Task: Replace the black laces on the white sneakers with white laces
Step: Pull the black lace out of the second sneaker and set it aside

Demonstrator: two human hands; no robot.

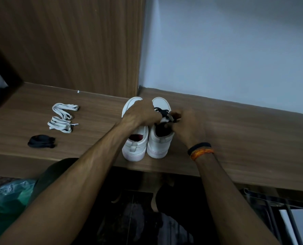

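Observation:
Two white sneakers stand side by side on the wooden shelf (235, 131), heels toward me. The left sneaker (135, 145) shows no lace where it is visible. The right sneaker (160, 142) still carries a black lace (162, 112) across its upper. My left hand (141, 114) reaches over the left sneaker and its fingers curl onto the right sneaker's laced part. My right hand (186, 124) pinches the black lace at the shoe's right side. Two bundles of white laces (62, 117) lie to the left, with a bundled black lace (41, 141) in front of them.
A wooden panel (76, 41) rises behind the shelf on the left and a pale wall (235, 50) on the right. A green plastic bag (7, 200) sits low at the left. Metal bars (279, 209) show below the shelf at the right.

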